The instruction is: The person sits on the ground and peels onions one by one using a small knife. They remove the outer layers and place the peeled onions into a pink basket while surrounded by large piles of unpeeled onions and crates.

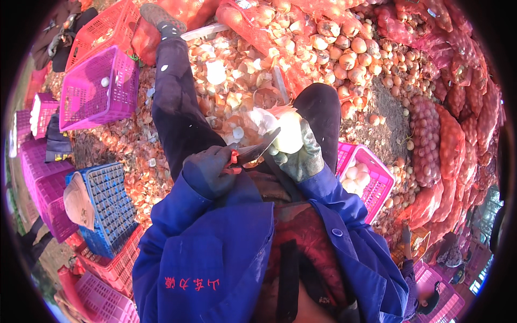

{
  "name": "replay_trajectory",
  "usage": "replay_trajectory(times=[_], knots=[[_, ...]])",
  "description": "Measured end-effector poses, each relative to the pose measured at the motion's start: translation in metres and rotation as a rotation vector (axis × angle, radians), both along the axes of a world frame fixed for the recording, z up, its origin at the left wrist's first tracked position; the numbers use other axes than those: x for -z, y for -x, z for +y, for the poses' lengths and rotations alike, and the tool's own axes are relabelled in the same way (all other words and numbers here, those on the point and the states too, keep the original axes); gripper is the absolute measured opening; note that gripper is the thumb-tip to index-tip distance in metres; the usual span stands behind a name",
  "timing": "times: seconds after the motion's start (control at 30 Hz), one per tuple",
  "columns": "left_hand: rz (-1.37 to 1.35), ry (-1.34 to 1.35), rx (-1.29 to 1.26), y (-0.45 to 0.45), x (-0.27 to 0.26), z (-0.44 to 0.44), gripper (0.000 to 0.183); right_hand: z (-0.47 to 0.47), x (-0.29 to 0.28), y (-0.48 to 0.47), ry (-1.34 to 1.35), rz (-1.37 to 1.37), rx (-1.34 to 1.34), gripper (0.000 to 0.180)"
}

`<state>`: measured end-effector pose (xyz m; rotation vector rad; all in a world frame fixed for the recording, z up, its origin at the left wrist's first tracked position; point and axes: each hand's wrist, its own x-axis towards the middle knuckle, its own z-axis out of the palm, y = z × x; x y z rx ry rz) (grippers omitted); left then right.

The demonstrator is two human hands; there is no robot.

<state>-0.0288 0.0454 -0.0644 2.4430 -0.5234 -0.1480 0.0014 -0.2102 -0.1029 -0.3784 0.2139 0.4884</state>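
In my left hand (208, 169), dark-gloved, is a knife (256, 151) with a red handle. Its blade points right, and the tip meets or overlaps the near side of a large pale onion (288, 131). My right hand (305, 159), in a stained grey-green glove, grips that onion from the right. Loose skin (262, 119) hangs at the onion's left side; glare washes out its surface. Both hands are between my knees, above a thick layer of onion skins (230, 87). Beside my right thigh, a pink plastic crate (381, 183) holds several peeled white onions (357, 177).
Unpeeled onions (347, 60) spill from a red mesh sack (246, 24) ahead. Full mesh sacks (452, 141) line the right side. Left stand a pink crate (87, 95), a blue crate (111, 206) with a cap (78, 202), and stacked red crates (117, 266). Other people are at the edges.
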Motion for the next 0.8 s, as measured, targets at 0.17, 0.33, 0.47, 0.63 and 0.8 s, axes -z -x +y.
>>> replay_trajectory(times=[0.17, 0.33, 0.47, 0.63, 0.8], knots=[[0.033, -0.061, -0.025, 0.003, 0.001, -0.001, 0.041, -0.001, -0.001, -0.001, 0.138, -0.157, -0.029, 0.067], [0.022, -0.014, -0.08, 0.01, 0.008, 0.001, 0.039, 0.0, -0.002, 0.004, 0.662, -0.255, 0.124, 0.084], [-0.006, 0.018, -0.067, 0.007, 0.015, 0.002, 0.039, 0.002, -0.002, 0.006, 0.529, -0.264, 0.064, 0.091], [-0.007, -0.006, -0.024, -0.003, 0.014, 0.004, 0.04, 0.005, 0.0, 0.013, 0.681, -0.281, 0.106, 0.089], [0.096, 0.028, 0.074, -0.014, -0.002, 0.02, 0.034, -0.003, 0.0, 0.016, 0.685, -0.353, 0.006, 0.084]])
